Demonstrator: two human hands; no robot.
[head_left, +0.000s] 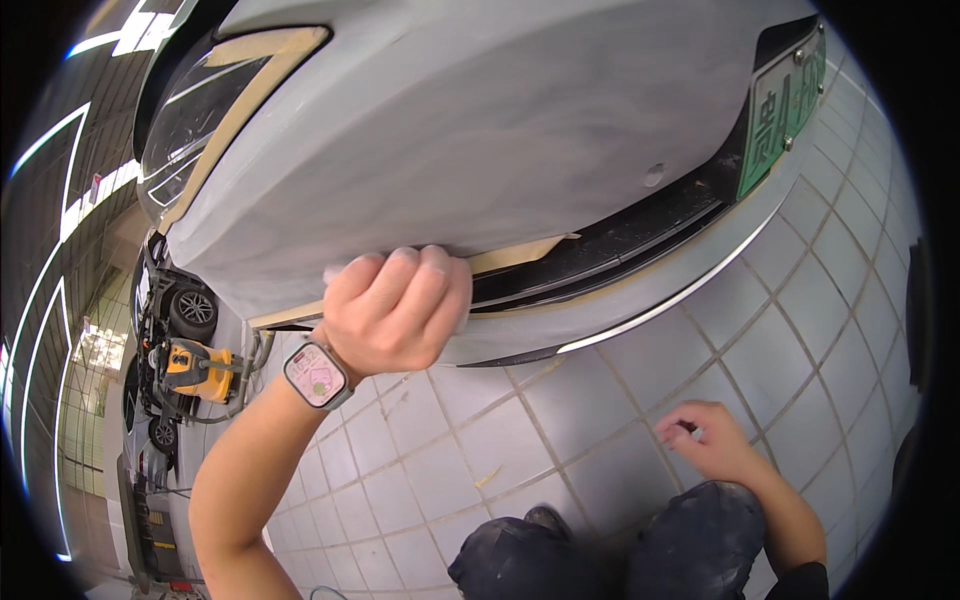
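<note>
My left hand, with a watch on its wrist, is closed with curled fingers against the lower edge of a grey car rear panel. Its fingertips are hidden, so I cannot make out what they hold. Beige masking tape runs out from beside this hand along the panel's edge, its far end lifted. The panel has a dull, cloudy grey surface. Over my right knee, my right hand hangs with fingers loosely curled in, and nothing shows in it.
Tape also borders the tail light. Below the panel lie a black trim recess and the bumper. A green and white plate is at the right. A yellow and black machine stands left on the tiled floor, near other cars.
</note>
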